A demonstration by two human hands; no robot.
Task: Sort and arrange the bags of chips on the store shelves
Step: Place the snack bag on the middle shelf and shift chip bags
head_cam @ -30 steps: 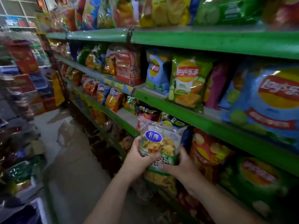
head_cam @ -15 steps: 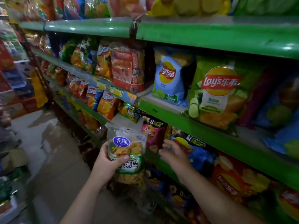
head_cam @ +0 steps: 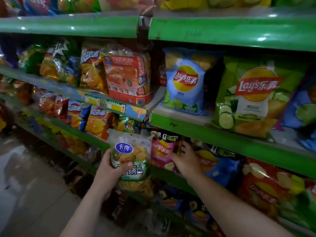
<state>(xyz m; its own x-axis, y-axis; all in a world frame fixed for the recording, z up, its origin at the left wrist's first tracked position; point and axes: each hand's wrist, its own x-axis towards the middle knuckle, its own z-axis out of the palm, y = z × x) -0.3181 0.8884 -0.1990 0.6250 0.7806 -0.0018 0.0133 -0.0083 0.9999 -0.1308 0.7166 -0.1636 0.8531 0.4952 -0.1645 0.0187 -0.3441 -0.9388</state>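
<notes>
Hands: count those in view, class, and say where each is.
2. The left hand grips the clear chip bag; the right hand is at the pink Lay's bag beside it.

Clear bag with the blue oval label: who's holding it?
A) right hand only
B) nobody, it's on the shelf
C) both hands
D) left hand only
D: only the left hand grips the clear bag; the right hand is apart from it, reaching in by the pink Lay's bag.
</notes>
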